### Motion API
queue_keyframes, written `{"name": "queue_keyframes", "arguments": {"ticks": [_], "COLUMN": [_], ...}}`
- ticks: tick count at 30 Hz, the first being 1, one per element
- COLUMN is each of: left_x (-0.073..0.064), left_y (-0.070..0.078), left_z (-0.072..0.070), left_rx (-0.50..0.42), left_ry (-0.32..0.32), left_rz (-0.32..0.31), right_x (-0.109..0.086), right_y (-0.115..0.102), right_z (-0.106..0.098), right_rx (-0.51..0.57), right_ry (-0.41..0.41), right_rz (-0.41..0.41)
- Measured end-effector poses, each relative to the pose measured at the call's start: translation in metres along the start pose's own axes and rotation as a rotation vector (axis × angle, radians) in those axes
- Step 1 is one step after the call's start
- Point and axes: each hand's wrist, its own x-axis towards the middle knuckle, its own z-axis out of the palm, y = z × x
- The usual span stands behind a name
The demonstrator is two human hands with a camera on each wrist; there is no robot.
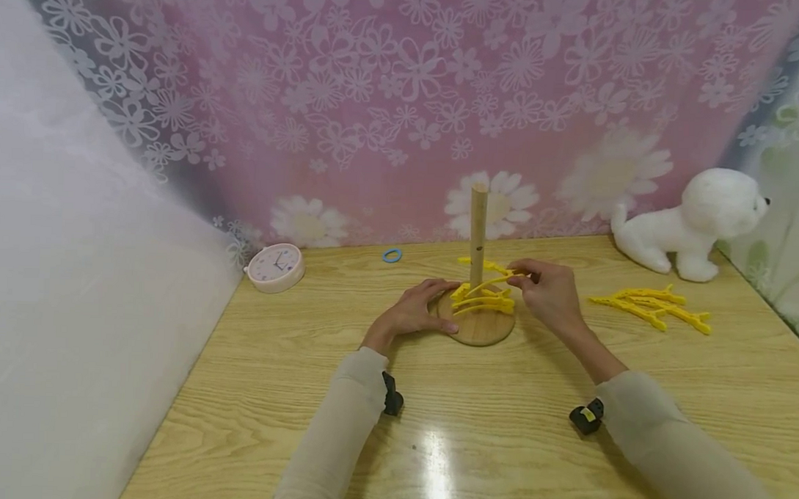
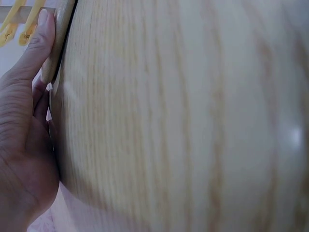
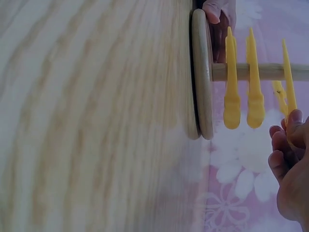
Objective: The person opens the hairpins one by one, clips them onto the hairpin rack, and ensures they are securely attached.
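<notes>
Yellow, the piece (image 3: 288, 77) at the post (image 1: 478, 230) is pinched by the right hand (image 1: 550, 290); the base (image 1: 484, 332) is gripped by the left hand (image 1: 413, 311). If pushed askew, the piece could be jammed.

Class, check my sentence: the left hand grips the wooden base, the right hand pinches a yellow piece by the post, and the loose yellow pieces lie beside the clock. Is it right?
No: the head view shows the loose yellow pieces near the toy dog, not the clock. The left hand grips the wooden base and the right hand pinches a yellow piece by the post.
</notes>
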Motion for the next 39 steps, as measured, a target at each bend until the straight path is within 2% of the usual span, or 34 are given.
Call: {"name": "queue_keyframes", "arguments": {"ticks": [6, 12, 21, 28, 33, 39], "left_x": [0.0005, 0.0008, 0.0002, 0.0005, 0.0017, 0.0030], "left_y": [-0.0004, 0.0002, 0.0007, -0.0017, -0.0030, -0.0015], "left_z": [0.0008, 0.0001, -0.0001, 0.0007, 0.0016, 0.0015], "left_rx": [0.007, 0.008, 0.027, 0.019, 0.013, 0.022], "left_ry": [-0.001, 0.006, -0.003, 0.000, 0.012, 0.017], "left_rz": [-0.001, -0.008, -0.021, -0.046, -0.034, -0.018], "right_x": [0.0002, 0.0008, -0.0005, 0.0002, 0.0002, -0.0004], "right_y": [-0.0005, -0.0004, -0.0007, -0.0008, -0.0012, 0.0007], "right_z": [0.0060, 0.0078, 0.0027, 0.0041, 0.0053, 0.0037], "right_rx": [-0.092, -0.114, -0.078, -0.066, -0.071, -0.062], "right_ry": [-0.019, -0.021, -0.082, -0.113, -0.118, -0.161], "right_rz": [-0.047, -0.082, -0.043, -0.068, -0.096, -0.082]}}
